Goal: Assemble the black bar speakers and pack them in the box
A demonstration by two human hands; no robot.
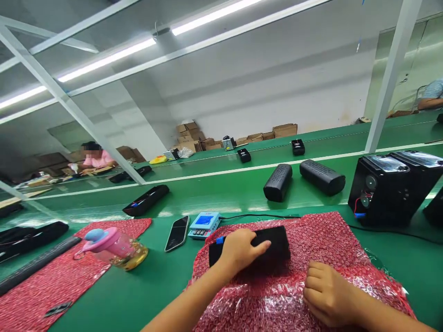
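My left hand (pixel 241 250) lies over a black rectangular speaker-like housing (pixel 273 249), fingers wrapped across its top and thumb stretched along it. A small blue connector (pixel 220 240) shows at the housing's left end. Underneath is a sheet of red bubble wrap (pixel 263 309). To the right, apart from the housing, my right hand (pixel 327 293) rests closed on the wrap with its fingers curled in. What those fingers hold, if anything, is hidden.
Behind the wrap stand a blue meter (pixel 204 225) with a cable, a phone (pixel 177 234) and a pink-lidded bottle (pixel 116 249). Black housings (pixel 278 182) sit on the green conveyor, and larger black boxes (pixel 384 193) at right. A co-worker (pixel 98 159) sits far left.
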